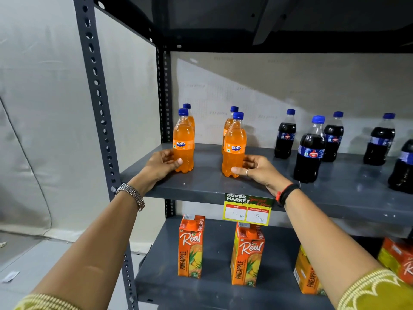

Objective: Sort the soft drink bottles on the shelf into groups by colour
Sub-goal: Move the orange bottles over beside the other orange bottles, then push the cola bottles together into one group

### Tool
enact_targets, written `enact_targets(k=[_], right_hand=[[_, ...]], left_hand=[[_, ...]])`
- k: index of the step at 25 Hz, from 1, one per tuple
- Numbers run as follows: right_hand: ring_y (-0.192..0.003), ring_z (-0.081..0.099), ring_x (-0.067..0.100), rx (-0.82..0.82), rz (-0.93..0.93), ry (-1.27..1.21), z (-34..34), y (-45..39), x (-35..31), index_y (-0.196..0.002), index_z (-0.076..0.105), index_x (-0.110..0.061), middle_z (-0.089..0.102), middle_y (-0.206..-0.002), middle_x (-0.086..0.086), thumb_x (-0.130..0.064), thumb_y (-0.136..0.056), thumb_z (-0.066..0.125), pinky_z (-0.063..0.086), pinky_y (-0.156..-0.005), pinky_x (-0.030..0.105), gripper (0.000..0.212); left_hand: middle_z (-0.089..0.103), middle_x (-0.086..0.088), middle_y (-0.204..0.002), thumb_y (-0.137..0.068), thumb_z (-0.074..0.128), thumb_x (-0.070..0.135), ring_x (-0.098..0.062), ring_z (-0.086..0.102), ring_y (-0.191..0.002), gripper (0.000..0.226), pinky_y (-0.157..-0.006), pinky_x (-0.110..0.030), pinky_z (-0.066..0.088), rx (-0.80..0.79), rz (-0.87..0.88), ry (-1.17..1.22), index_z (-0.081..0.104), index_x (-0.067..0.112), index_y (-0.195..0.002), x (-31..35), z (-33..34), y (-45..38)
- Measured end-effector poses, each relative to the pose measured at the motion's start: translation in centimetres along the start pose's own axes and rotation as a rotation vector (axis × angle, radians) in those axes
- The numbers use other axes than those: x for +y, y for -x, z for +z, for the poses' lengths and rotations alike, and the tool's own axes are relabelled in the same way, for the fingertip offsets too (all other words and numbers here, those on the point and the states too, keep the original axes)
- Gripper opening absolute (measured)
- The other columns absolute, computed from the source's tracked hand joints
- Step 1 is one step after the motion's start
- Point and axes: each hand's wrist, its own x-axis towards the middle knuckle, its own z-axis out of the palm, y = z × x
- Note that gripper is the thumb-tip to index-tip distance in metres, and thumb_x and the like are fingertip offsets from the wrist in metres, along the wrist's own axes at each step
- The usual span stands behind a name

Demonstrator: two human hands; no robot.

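The fingers (249,161) of the right hand (259,170) wrap the lower body of an orange Fanta bottle (234,145), thumb across its front near the base, a ring showing on one finger. The fingers (166,156) of the left hand (162,164) close the same way round a second orange Fanta bottle (183,142), thumb pressed on its lower front. Both bottles stand upright on the grey metal shelf (223,186), near its front edge, at the left end. Just behind each held bottle stands another orange bottle, one at the left (191,119) and one at the right (229,124), mostly hidden. Well apart to the right on the same shelf is a group of dark cola bottles (309,151) with blue caps and blue labels, all upright. The left wrist wears a metal watch (131,195); the right wrist wears a black and red band (287,193). A supermarket price tag (247,210) hangs from the shelf's front lip. On the shelf below stand orange pineapple juice cartons (191,247), upright and spaced apart.
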Motion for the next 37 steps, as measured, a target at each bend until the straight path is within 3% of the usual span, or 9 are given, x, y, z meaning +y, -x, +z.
enact_targets(k=[11,15,18,20,23,26,32,35,37], right_hand=[[-0.111,0.056,0.018,0.032,-0.001,0.075,0.1,0.3,-0.2,-0.122,0.052,-0.009,0.061,-0.121,0.007,-0.020,-0.071,0.076,0.043,-0.100,0.032,0.057],[-0.108,0.059,0.014,0.283,-0.114,-0.113,-1.2,2.2,-0.7,-0.118,0.057,-0.012,0.063,-0.114,0.001,-0.019,-0.077,0.071,0.047,-0.092,0.021,0.044],[-0.096,0.062,0.006,0.484,-0.248,-0.185,-4.2,5.5,-0.2,-0.108,0.064,-0.014,0.068,-0.102,-0.002,-0.018,-0.081,0.067,0.049,-0.077,0.009,0.027],[-0.093,0.064,0.009,0.611,-0.306,-0.262,-6.7,7.5,0.4,-0.098,0.067,-0.013,0.069,-0.095,0.001,-0.016,-0.081,0.066,0.048,-0.079,0.013,0.017],[-0.090,0.065,0.018,0.752,-0.347,-0.301,-10.8,9.6,1.0,-0.085,0.069,-0.018,0.072,-0.079,-0.003,-0.015,-0.083,0.063,0.049,-0.086,0.026,0.007],[-0.084,0.066,0.009,0.822,-0.370,-0.260,-15.6,11.6,1.5,-0.081,0.067,-0.026,0.072,-0.072,-0.011,-0.016,-0.083,0.063,0.050,-0.083,0.023,0.011],[-0.110,0.052,0.015,1.049,-0.427,0.163,-23.2,14.7,4.2,-0.111,0.059,-0.016,0.060,-0.113,-0.001,-0.018,-0.080,0.065,0.038,-0.097,0.024,0.032],[-0.122,0.047,0.026,0.917,-0.298,0.283,-26.3,14.3,5.9,-0.127,0.046,-0.008,0.050,-0.131,0.010,-0.017,-0.076,0.070,0.037,-0.104,0.035,0.057],[-0.125,0.045,0.030,0.837,-0.213,0.326,-27.9,13.7,6.5,-0.133,0.037,-0.004,0.042,-0.137,0.015,-0.018,-0.075,0.073,0.036,-0.108,0.041,0.070]], left_hand=[[0.051,-0.011,-0.137,-0.080,0.065,0.017,-0.024,0.048,-0.126,0.062,-0.102,-0.032,0.040,0.057,0.034,-0.041,0.040,0.004,-0.135,-0.2,0.3,0.1],[0.049,-0.002,-0.139,-0.082,0.066,0.022,-0.015,0.045,-0.127,0.060,-0.106,-0.033,0.038,0.324,0.272,-0.060,0.041,0.015,-0.136,0.0,0.8,2.5],[0.064,-0.003,-0.117,-0.090,0.054,0.028,-0.005,0.060,-0.101,0.030,-0.086,-0.014,0.047,0.538,0.461,-0.074,0.055,0.019,-0.118,0.2,2.4,5.1],[0.068,-0.005,-0.104,-0.091,0.052,0.028,0.001,0.061,-0.088,0.020,-0.075,-0.009,0.047,0.567,0.504,-0.091,0.057,0.022,-0.109,0.8,3.9,6.1],[0.068,-0.001,-0.097,-0.091,0.051,0.025,0.005,0.061,-0.084,0.013,-0.072,-0.008,0.046,0.506,0.538,-0.098,0.055,0.026,-0.104,2.9,7.4,6.9],[0.068,0.001,-0.095,-0.091,0.050,0.026,-0.006,0.064,-0.086,0.015,-0.073,-0.016,0.051,0.430,0.582,-0.062,0.056,0.024,-0.105,6.3,12.4,7.5],[0.064,-0.001,-0.104,-0.088,0.056,0.020,-0.013,0.060,-0.090,0.031,-0.085,-0.030,0.049,0.263,0.377,0.127,0.051,0.013,-0.118,11.9,24.0,7.0],[0.049,-0.011,-0.135,-0.079,0.069,0.026,-0.022,0.049,-0.121,0.065,-0.104,-0.037,0.038,0.141,0.139,-0.009,0.038,0.005,-0.132,12.6,28.6,4.5],[0.048,-0.011,-0.138,-0.072,0.075,0.029,-0.025,0.047,-0.125,0.076,-0.105,-0.038,0.037,0.087,0.059,-0.090,0.037,0.006,-0.133,11.9,30.3,3.3]])
